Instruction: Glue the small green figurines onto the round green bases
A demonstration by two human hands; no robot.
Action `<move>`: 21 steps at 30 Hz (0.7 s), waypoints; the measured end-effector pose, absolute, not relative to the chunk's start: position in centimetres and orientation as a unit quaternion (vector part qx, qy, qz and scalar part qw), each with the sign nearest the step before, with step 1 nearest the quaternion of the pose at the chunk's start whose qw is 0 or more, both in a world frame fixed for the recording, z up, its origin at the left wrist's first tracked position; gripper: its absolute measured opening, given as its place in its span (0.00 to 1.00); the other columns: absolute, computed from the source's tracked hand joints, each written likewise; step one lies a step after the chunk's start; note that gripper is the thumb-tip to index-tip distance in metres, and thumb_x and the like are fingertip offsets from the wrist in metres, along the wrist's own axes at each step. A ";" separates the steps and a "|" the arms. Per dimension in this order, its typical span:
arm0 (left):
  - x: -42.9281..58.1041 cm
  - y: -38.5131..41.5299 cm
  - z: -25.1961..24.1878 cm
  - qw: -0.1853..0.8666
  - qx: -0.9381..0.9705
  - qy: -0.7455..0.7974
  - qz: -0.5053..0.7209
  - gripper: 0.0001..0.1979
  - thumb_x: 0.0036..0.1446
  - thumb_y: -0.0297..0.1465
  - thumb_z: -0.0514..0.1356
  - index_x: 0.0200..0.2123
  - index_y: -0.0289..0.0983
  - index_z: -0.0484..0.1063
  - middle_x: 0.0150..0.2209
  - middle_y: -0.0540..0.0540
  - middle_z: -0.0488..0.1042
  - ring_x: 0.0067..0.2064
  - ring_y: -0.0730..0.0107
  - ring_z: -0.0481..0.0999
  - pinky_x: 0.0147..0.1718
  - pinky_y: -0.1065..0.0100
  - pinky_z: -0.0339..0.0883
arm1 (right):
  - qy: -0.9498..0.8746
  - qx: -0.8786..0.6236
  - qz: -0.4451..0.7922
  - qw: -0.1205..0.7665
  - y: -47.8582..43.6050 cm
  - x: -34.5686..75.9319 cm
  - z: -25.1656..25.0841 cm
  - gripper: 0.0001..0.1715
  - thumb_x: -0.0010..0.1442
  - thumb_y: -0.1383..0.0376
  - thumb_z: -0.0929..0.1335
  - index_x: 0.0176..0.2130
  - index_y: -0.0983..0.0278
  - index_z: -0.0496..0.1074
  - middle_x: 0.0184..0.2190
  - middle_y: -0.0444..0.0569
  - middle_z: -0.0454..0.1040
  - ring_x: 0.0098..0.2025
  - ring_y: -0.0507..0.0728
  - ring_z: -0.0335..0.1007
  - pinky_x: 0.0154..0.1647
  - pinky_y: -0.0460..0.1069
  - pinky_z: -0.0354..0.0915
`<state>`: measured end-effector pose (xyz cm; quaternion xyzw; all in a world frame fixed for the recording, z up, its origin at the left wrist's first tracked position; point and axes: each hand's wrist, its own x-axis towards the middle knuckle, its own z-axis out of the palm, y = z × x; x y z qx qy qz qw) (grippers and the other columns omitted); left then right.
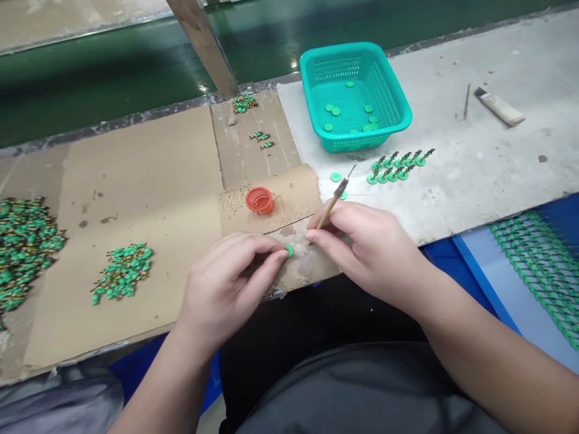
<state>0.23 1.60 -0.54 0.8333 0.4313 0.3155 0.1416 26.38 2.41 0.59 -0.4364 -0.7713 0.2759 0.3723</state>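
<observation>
Pinched firmly: one green plastic disc (289,251), held edge-on between thumb and forefinger of the left hand (228,289), above a scrap of brown cardboard (301,268). Disc flat, round, bright green, smooth where visible, one side partly hidden by the fingers.

Right hand (366,256): closed on a slim wooden-handled pick (333,201), metal tip pointing up and away from the disc. Fingertips just beside the disc, not touching it.

Also on the bench:
- Small red cup (260,201), holding a clear reddish liquid, on the cardboard, near both hands.
- Teal plastic basket (355,96), slotted sides, a few loose green discs inside.
- Two short rows of green discs with dark stems (398,167), on a gray work surface (474,181).
- Loose green disc (335,177), just beyond the pick.
- Two heaps of green-and-gold parts (122,271) on the cardboard at left, the larger at the edge of view.
- Small clusters of like parts (245,103) farther along the cardboard.
- Whitish tube (500,106) and thin stick (467,101), far right.
- Blue-edged tray (538,271), holding long rows of green parts.
</observation>
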 end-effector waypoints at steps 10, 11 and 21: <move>0.1 1.7 -0.8 0.156 0.828 0.428 0.326 0.03 0.78 0.31 0.68 0.45 0.44 0.80 0.41 0.50 0.88 0.40 0.67 0.87 0.43 0.64 0.78 | -0.763 -0.435 0.300 0.371 3.1 26.1 0.8 0.15 0.80 0.62 0.73 0.37 0.59 0.75 0.36 0.46 0.83 0.38 0.57 0.79 0.43 0.50 0.71; 0.1 1.7 -0.8 0.159 0.828 0.427 0.328 0.03 0.77 0.31 0.68 0.46 0.44 0.81 0.41 0.51 0.88 0.40 0.67 0.87 0.44 0.64 0.78 | -0.762 -0.433 0.304 0.373 3.2 26.0 0.8 0.15 0.80 0.62 0.74 0.37 0.59 0.75 0.36 0.45 0.83 0.38 0.57 0.79 0.43 0.50 0.71; 0.1 1.8 -0.9 0.166 0.828 0.421 0.331 0.03 0.77 0.29 0.69 0.46 0.43 0.80 0.41 0.52 0.87 0.40 0.70 0.86 0.45 0.66 0.77 | -0.760 -0.407 0.302 0.407 3.6 25.6 0.3 0.19 0.79 0.63 0.75 0.34 0.59 0.73 0.33 0.43 0.80 0.35 0.54 0.76 0.39 0.49 0.68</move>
